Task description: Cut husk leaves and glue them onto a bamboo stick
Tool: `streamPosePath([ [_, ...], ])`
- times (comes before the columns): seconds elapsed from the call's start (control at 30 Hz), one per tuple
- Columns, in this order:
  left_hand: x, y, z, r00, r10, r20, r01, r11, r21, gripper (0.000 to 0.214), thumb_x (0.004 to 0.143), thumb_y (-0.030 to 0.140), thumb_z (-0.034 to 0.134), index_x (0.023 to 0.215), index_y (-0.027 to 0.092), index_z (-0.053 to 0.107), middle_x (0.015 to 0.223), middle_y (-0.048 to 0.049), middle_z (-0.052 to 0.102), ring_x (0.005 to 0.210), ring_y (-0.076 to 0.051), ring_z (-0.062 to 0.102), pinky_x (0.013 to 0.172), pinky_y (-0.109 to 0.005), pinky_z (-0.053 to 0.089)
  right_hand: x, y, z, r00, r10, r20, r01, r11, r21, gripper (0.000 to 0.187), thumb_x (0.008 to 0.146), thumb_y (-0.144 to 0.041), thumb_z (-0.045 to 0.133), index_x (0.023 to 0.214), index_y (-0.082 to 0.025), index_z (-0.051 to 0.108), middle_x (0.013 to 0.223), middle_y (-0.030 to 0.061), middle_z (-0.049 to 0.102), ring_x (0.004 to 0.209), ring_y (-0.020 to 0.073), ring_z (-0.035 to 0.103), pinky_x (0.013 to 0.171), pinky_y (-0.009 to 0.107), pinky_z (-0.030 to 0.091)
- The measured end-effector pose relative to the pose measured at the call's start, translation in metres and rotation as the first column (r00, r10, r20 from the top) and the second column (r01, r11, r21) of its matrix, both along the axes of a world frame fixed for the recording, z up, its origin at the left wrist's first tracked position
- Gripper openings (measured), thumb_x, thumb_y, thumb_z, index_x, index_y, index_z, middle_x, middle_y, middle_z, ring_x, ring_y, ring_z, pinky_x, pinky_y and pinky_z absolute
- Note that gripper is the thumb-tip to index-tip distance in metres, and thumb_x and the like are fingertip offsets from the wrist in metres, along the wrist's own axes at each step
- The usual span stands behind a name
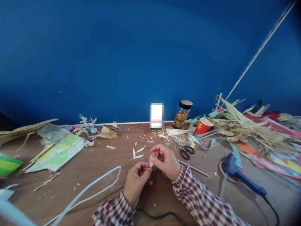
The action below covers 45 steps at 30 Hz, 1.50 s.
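Note:
Between my two hands is a small pale petal-shaped piece of corn husk (151,161). My left hand (137,180) pinches its lower end between thumb and fingers. My right hand (167,160) is closed on its upper part, with the thumb and fingertips against it. Just beyond my left hand, three similar cut husk petals (139,156) lie on the brown table (98,175). Scissors (184,151) with black handles rest past my right hand, their blades among pale husk scraps (180,139). A thin stick (195,169) lies beside my right wrist.
A blue glue gun (243,177) stands at the right, its cord running to the front edge. Behind are a red paper cup (204,126), a dark-lidded jar (182,115) and a heap of dry husks (249,128). A painted sheet (56,153) and a pale-blue looped strip (91,185) occupy the left.

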<state>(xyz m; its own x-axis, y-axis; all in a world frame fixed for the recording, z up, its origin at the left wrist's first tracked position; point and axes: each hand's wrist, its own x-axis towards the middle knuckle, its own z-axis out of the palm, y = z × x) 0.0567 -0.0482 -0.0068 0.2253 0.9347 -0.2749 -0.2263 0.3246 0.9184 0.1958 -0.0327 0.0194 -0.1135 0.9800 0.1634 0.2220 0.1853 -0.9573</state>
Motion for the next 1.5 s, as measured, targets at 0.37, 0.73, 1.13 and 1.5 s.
streamPosePath([
  [0.37,0.0009,0.0003,0.0042,1.000,0.022,-0.006,-0.023,0.999,-0.027,0.027,0.061,0.036,0.069,0.067,0.013,0.055,0.053,0.0051,0.050,0.044,-0.006,0.045,0.041,-0.017,0.042,0.0009,-0.0007,0.0020,0.997,0.071,0.008,-0.071,0.997,-0.028,0.022,0.077,-0.021,0.053,0.099,-0.019,0.050,0.078,0.0003,0.056,0.060,0.0089,0.051,0.056,0.021,0.042],
  [0.73,0.0004,0.0009,-0.0011,1.000,0.014,0.012,-0.014,1.000,-0.008,0.024,0.062,0.034,0.068,0.067,0.013,0.058,0.054,0.0046,0.052,0.043,-0.006,0.046,0.041,-0.017,0.041,0.0019,-0.0022,0.0025,0.981,0.150,0.126,-0.145,0.988,-0.050,0.036,0.068,-0.007,0.051,0.101,-0.020,0.048,0.081,-0.0003,0.056,0.060,0.0086,0.052,0.055,0.021,0.043],
  [1.13,0.0007,0.0005,0.0004,0.999,-0.024,-0.031,0.025,1.000,0.011,0.025,0.062,0.036,0.068,0.066,0.014,0.057,0.052,0.0044,0.052,0.043,-0.007,0.046,0.041,-0.017,0.042,0.0025,-0.0020,-0.0022,0.978,0.186,0.092,-0.180,0.981,-0.068,0.040,0.066,-0.004,0.050,0.102,-0.021,0.042,0.074,-0.0037,0.053,0.055,0.0064,0.049,0.053,0.019,0.041],
  [1.5,0.0005,0.0011,-0.0030,0.999,-0.046,-0.023,0.047,0.998,0.034,0.024,0.064,0.034,0.067,0.067,0.013,0.056,0.050,0.0050,0.050,0.043,-0.006,0.044,0.040,-0.017,0.043,0.0020,-0.0025,-0.0035,0.982,0.177,0.059,-0.170,0.980,-0.105,0.041,0.065,-0.003,0.048,0.101,-0.021,0.038,0.072,-0.0051,0.052,0.054,0.0063,0.045,0.053,0.020,0.038],
])
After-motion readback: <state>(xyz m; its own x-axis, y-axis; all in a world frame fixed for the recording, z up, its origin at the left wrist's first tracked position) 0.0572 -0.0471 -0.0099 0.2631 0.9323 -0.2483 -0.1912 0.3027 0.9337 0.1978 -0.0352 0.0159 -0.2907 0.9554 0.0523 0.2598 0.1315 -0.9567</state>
